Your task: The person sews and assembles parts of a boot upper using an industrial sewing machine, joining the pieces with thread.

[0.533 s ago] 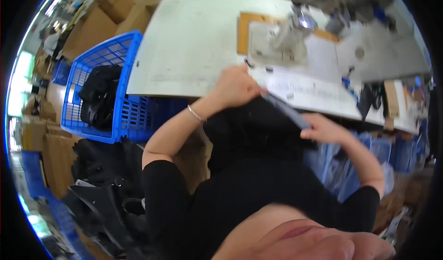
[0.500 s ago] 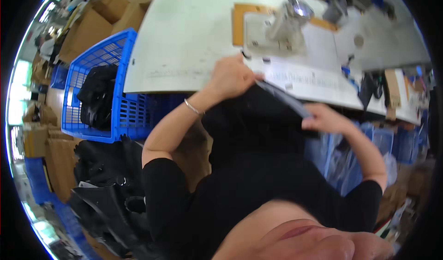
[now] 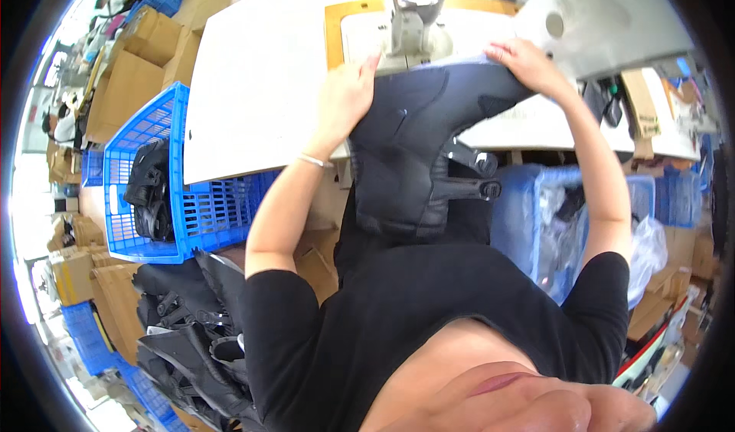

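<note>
A black boot upper with two buckled straps hangs sole-edge up over the front edge of the white table. My left hand grips its upper left corner, the thumb along the edge. At the toe end, my right hand pinches the upper right edge. A pale strip runs along that top edge between the hands. Just beyond it stands the sewing machine head, close to the edge; whether the boot upper lies under the needle cannot be made out. The lower part hangs against my lap.
The white sewing table extends left. A blue crate with black pieces stands at its left end, above a pile of black boot uppers. Below the table at right is a blue bin with plastic bags. Cardboard boxes stand farther left.
Both hands have moved forward to the sewing machine, raising the boot upper from the table's front edge. Its side with the buckled straps now faces up, spread out. The view has shifted somewhat.
</note>
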{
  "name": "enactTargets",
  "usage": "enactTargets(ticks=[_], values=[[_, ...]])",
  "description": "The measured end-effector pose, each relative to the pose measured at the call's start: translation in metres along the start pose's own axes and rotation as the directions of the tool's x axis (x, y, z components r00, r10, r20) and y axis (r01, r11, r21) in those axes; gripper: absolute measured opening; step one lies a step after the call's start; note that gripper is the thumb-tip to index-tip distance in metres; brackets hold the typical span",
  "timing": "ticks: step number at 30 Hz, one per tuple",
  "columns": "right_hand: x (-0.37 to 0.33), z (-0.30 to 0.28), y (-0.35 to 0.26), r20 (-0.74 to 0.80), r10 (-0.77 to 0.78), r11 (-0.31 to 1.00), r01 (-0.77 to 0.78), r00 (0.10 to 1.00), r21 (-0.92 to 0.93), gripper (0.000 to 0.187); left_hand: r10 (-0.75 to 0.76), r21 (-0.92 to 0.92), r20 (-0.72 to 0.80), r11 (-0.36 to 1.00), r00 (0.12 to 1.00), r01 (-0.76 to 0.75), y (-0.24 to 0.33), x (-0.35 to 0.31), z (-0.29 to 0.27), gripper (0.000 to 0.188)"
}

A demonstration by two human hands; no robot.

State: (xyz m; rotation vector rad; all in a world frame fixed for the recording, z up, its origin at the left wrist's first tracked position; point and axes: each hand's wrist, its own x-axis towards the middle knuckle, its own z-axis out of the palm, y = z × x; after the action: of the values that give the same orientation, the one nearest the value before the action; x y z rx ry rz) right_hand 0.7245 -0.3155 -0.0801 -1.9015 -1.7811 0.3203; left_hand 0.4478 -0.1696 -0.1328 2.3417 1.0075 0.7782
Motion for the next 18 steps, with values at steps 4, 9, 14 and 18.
enactTargets(ticks=[4,9,14,18], values=[[0.003,0.003,-0.005,0.079,0.145,0.988,-0.149,0.986,0.043,0.039,-0.205,-0.017,0.09,0.978,0.975,0.207,-0.013,-0.002,0.004,0.057],[-0.017,-0.005,-0.019,0.061,0.174,0.983,-0.178,0.983,0.054,0.034,-0.162,-0.081,0.122,0.982,0.979,0.172,-0.001,-0.014,-0.001,0.057],[-0.069,-0.003,0.019,-0.217,0.244,0.739,-0.036,0.945,0.672,0.038,-0.312,-0.733,0.097,0.62,0.945,0.28,-0.024,-0.024,-0.001,0.057],[-0.045,0.089,-0.04,-0.006,-0.108,0.592,0.069,0.994,0.803,0.047,-0.151,-0.856,0.112,0.487,0.982,0.173,-0.049,-0.042,-0.013,0.047]])
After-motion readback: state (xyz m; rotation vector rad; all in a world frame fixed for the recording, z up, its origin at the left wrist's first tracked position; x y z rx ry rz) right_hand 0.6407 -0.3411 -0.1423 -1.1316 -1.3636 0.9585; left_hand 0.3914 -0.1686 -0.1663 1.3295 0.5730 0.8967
